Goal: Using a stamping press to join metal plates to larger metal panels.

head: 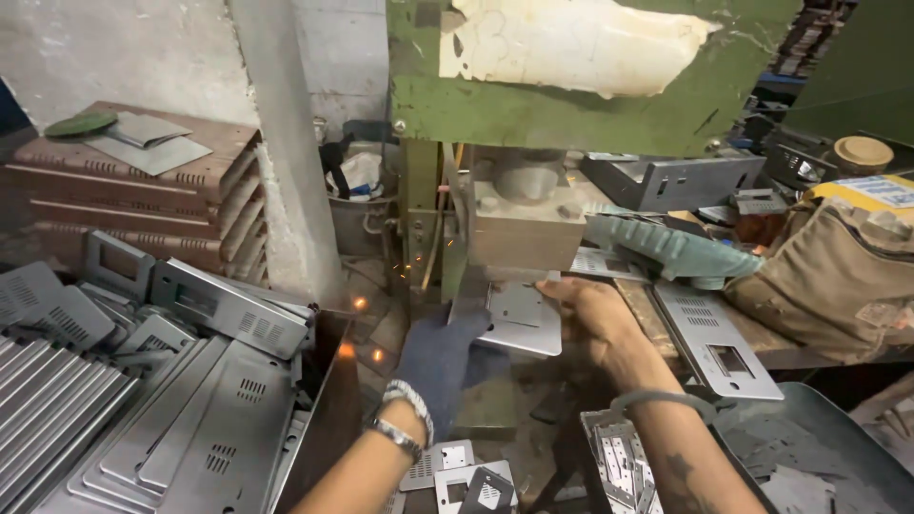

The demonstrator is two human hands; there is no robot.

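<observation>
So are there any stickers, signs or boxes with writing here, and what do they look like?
Torn paper sheet: stuck on the green press at the top, cream-white, ragged edges, peeling.
Printed package: far right, behind the tan cloth bag, yellow with a pale blue-white patch on top; only a corner shows.
No screens show.
Below the press, the left hand in a dark glove and the bare right hand hold a grey metal plate.

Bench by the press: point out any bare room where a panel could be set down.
Little is free. One bare strip of bench lies between the slotted panel and the canvas bag. Under the press head both hands crowd the sheet-metal plate. The left bin is stacked full.
</observation>
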